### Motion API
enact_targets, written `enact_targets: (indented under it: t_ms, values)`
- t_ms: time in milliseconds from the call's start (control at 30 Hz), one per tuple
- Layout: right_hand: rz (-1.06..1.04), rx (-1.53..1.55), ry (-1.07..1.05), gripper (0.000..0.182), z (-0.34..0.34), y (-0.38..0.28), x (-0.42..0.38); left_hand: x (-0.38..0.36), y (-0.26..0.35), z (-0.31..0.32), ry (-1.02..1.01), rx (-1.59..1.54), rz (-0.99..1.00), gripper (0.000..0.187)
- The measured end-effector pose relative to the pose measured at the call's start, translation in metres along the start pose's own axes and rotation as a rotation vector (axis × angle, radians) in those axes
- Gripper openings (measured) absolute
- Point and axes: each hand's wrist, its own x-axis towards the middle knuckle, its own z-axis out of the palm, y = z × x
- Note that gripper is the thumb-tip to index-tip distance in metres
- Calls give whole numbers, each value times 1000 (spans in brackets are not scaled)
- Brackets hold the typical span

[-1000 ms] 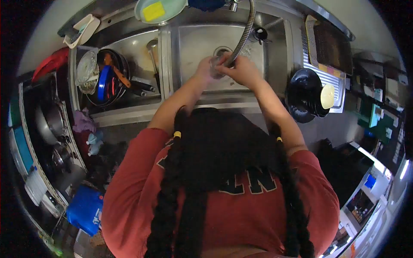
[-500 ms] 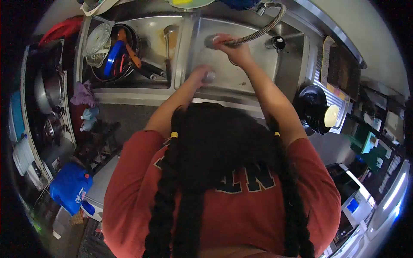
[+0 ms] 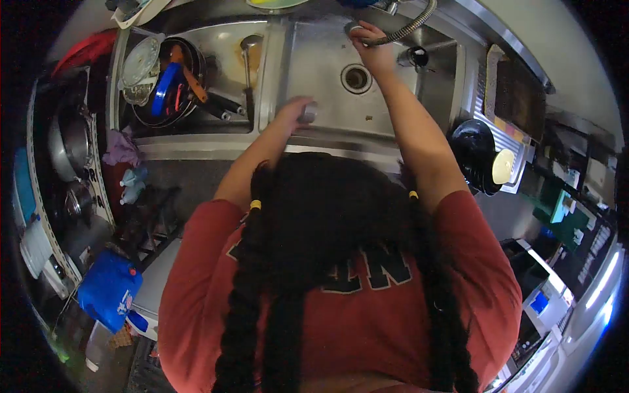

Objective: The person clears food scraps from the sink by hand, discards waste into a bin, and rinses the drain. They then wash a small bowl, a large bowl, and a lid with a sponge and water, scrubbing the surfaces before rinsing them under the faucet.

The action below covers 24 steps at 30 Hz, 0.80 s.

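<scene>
My right hand [image 3: 372, 47] is closed around the spray nozzle [image 3: 354, 29] at the end of a flexible metal hose [image 3: 413, 27], over the far part of the right sink basin [image 3: 321, 65]. Nearer to me, my left hand [image 3: 292, 111] grips a small greyish, cup-like piece [image 3: 308, 112]. Blur hides its exact kind. Between the hands lies the drain [image 3: 356, 78]. A black cup [image 3: 414, 57] sits in the basin, to the right of my right hand.
The left basin holds a pan [image 3: 202, 72] with a blue utensil [image 3: 168, 90], an orange-brown spatula [image 3: 190, 75], glass lids and a ladle [image 3: 249, 56]. Black bowls [image 3: 473, 147] stand on the rack at right. A purple cloth [image 3: 122, 148] hangs at left.
My right hand has moved right and farther away with the spray nozzle, uncovering the drain. My left hand appears slightly farther left with the greyish piece. The whole view has shifted a little.
</scene>
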Motion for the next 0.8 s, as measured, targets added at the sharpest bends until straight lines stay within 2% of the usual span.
enact_targets:
  t_ms: [67, 133, 200, 267, 300, 367, 467, 533, 600, 800]
  values:
    - [40, -112, -10, 18, -23, 17, -9, 1, 0, 1, 3, 21, 1, 34]
    - [119, -321, -122, 19, -53, 21, -13, 6, -1, -3, 9, 39, 2, 33]
    - [133, -324, -88, 18, -74, 31, -18, 13, -5, -7, -41, 39, -3, 33]
    - [298, -448, -94, 19, -91, 66, -26, 7, -3, -3, -30, 61, -3, 34]
    - [305, -451, -91, 19, -103, 68, -26, 6, -2, -2, -15, 82, 2, 35]
    - [92, -516, -134, 20, -132, 67, -19, 22, -9, -10, -38, 73, -7, 36]
    - [168, -632, -220, 22, -163, 81, -17, 26, -10, -10, -32, 95, -7, 37]
    - [179, -718, -197, 24, -176, 88, -22, 25, -11, -9, -10, 132, -4, 37]
    - [379, -782, -262, 26, -193, 88, -24, 23, -8, -7, -12, 103, -30, 37]
    - [528, -790, -297, 19, -226, 71, -41, 23, -8, -6, -10, 105, -7, 38]
